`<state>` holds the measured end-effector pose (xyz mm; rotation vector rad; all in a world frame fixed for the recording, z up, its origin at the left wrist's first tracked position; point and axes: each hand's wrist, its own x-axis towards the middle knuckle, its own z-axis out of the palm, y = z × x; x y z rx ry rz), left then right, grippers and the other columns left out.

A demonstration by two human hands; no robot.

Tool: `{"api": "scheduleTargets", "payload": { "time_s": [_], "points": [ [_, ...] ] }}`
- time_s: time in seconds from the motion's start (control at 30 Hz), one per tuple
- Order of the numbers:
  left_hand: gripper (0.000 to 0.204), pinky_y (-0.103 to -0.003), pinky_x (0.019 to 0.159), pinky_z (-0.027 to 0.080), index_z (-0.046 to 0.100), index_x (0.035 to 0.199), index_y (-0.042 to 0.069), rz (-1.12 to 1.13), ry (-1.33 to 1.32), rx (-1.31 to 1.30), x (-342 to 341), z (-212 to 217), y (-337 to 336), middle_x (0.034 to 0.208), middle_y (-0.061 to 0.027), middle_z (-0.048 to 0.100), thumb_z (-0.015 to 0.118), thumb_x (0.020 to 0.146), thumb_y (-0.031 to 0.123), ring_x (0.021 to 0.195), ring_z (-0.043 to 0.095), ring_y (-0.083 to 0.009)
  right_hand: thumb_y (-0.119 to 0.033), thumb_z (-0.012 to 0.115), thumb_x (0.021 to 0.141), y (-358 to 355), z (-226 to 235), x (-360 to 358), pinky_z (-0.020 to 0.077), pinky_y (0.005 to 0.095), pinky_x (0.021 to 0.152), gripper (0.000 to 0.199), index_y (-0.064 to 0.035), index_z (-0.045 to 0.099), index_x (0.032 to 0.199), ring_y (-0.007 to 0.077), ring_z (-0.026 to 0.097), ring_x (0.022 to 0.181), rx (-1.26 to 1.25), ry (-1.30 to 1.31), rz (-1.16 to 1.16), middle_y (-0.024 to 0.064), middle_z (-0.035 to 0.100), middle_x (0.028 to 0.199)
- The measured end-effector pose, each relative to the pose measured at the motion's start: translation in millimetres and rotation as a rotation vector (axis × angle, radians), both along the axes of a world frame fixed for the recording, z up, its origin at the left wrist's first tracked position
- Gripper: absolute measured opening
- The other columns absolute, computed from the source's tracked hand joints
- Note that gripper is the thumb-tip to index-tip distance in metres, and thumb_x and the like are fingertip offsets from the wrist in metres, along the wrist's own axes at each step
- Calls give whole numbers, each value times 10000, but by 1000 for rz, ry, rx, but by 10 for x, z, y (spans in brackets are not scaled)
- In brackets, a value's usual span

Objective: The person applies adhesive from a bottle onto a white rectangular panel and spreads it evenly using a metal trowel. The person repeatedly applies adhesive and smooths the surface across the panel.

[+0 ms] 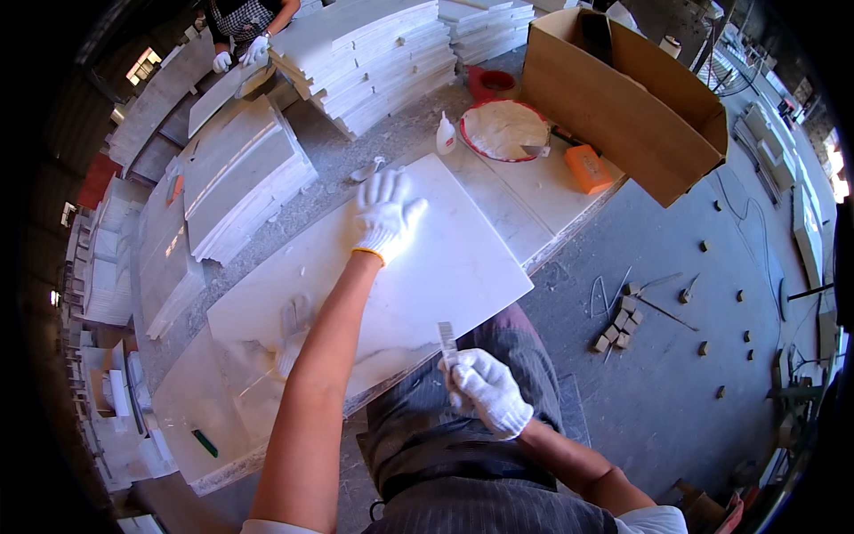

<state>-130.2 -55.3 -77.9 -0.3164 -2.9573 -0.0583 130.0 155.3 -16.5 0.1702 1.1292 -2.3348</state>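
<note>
A white, glossy stone slab [445, 258] lies on the bench in front of me. My left hand [389, 214], in a white knitted glove with a yellow cuff edge, rests on its upper part with the fingers spread. Just off the slab's near edge, above my lap, my right hand [489, 392] is gloved too and closed around a small scraper [447, 338]. The scraper's flat metal blade points up toward the slab. Most of its handle is hidden in my fingers.
Beyond the slab stand a red-rimmed bowl of pale paste [503, 129], a white squeeze bottle [446, 133], an orange box [585, 169] and a cardboard box [632, 107]. Stacked slabs [374, 62] rise at the back, near another gloved person [245, 36]. Small blocks [620, 325] lie on the floor.
</note>
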Motion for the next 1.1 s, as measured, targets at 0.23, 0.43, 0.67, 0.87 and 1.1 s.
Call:
{"api": "scheduleTargets", "payload": {
  "time_s": [0.23,0.43,0.67,0.87,1.1],
  "points": [
    [743,-491,1257,110,406,1547,161,-814,-114,164,1498,11,1002,1639,-91,315,362,987,648,1533,234,-275,-166,630,1014,267,28,72,486,244,598,223,-28,608,1188,92,594,704,-131,131,241,32,623,899],
    [577,-441,1098,436,573,1315,110,-825,-532,827,2707,-50,899,1328,-121,608,722,815,356,1264,572,-303,-158,643,1005,561,37,240,527,262,595,233,-10,614,1182,105,624,666,57,354,198,66,668,904],
    [90,-392,660,501,704,809,85,-344,-302,937,2647,418,792,775,-86,671,752,839,156,715,646,-297,-211,663,997,490,64,-252,466,226,540,462,-19,536,1397,72,564,652,200,-2,-174,38,606,928],
    [221,-309,593,474,717,857,4,55,-514,1174,2534,624,730,706,-59,642,694,954,201,611,576,-161,-197,654,1001,423,138,-382,475,255,551,663,-39,339,1563,103,549,670,231,113,-199,67,585,914],
    [457,-243,766,496,482,1346,2,0,-442,1461,2205,785,722,1020,-57,621,680,985,202,872,570,-85,-65,639,985,266,186,-322,475,257,555,482,-32,526,1452,97,561,681,346,126,-222,69,606,953]
  ]
}}
